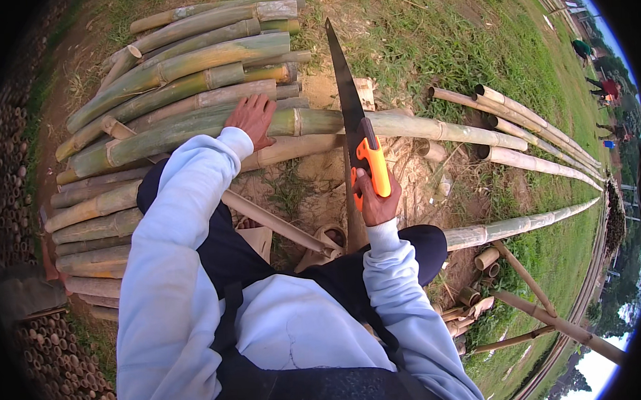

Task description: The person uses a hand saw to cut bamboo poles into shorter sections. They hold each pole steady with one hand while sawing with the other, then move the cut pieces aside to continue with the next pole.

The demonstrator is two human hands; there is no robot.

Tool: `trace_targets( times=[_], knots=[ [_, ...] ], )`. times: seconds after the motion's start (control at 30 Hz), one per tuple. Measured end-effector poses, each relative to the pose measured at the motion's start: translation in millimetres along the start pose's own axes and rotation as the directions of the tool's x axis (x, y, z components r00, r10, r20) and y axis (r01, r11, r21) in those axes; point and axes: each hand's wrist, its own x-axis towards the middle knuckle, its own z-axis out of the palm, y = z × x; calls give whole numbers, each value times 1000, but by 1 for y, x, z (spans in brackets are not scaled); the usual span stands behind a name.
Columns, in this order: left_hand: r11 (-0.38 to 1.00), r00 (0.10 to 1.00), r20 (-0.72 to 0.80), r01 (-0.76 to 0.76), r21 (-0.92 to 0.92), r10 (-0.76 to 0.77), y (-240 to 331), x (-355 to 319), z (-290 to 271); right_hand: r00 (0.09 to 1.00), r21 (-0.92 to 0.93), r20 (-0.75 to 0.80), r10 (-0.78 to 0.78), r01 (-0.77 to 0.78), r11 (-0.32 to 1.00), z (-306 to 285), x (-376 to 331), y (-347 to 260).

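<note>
One long handsaw with a dark tapering blade and an orange-and-black handle (349, 91) is gripped by the right hand (379, 201), its fingers closed around the handle. The blade is laid across a thick green bamboo pole (306, 122), beyond the right edge of the stack of cut green and tan bamboo (207, 51). Whether the teeth are seated in the wood cannot be told. The pole is covered near that same edge by the left hand (253, 121), which is laid open, fingers extended over the curved surface and not wrapped around it.

The following hazards are judged to be present. The pole could be rolled or shifted under the blade, since it is round and is steadied only by a flat palm. The blade could be deflected by the smooth skin of the bamboo and be carried toward the left hand, which is placed on the same pole. It could also be pinched if the long right-hand portion of the pole were allowed to sag. A slip toward the body could be met by the dark-trousered right knee (426, 252) or by the foot in a beige sandal (331, 241), both being positioned near the handle side.
</note>
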Motion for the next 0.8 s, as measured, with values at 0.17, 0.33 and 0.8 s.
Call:
trace_targets(
  times=[0.17, 0.33, 0.8],
  knots=[
    [998, 999, 41, -36, 47, 34, 6, 3, -2, 998, -99, 37, 45, -41, 994, -10, -2, 20],
    [999, 999, 9, -35, 41, 35, 8, -5, -2, 991, -139, 30, 131, -126, 982, -10, -24, 24],
    [999, 999, 32, -35, -12, 35, 13, 3, -8, 1000, -157, -3, -11, 10, 988, -14, -26, 40]
  ],
)
